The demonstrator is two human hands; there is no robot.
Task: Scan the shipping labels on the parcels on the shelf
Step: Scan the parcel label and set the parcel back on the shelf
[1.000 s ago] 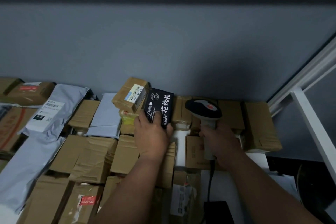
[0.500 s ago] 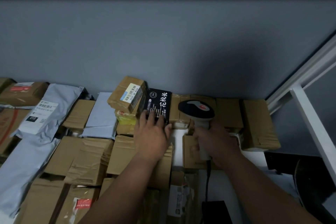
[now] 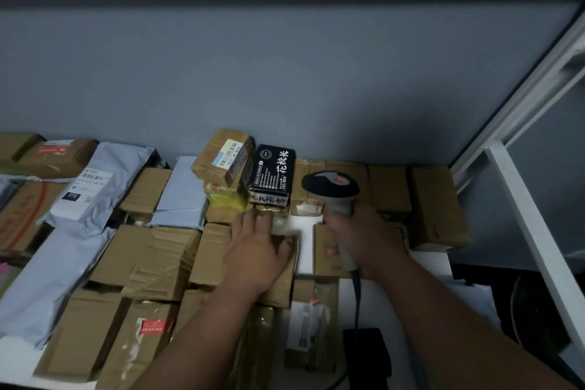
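A black box with white lettering (image 3: 273,174) rests at the back of the shelf against the grey wall, beside a tilted brown box with a barcode label (image 3: 225,157). My left hand (image 3: 258,247) lies flat just in front of the black box, fingers spread over brown cartons, holding nothing. My right hand (image 3: 361,237) grips the handle of a grey barcode scanner (image 3: 330,188), whose head points toward the back row of cartons. The scanner's cable (image 3: 356,301) runs down toward me.
Brown cartons (image 3: 148,256) and grey mailer bags (image 3: 95,187) cover the white shelf (image 3: 430,263). A yellow packet (image 3: 226,199) sits under the labelled box. A white shelf post (image 3: 531,231) rises at the right. A black device (image 3: 367,355) lies at the front.
My left hand has let go of the black box, which now rests at the back, and has drawn back toward me onto the cartons. The scanner has stayed about where it was.
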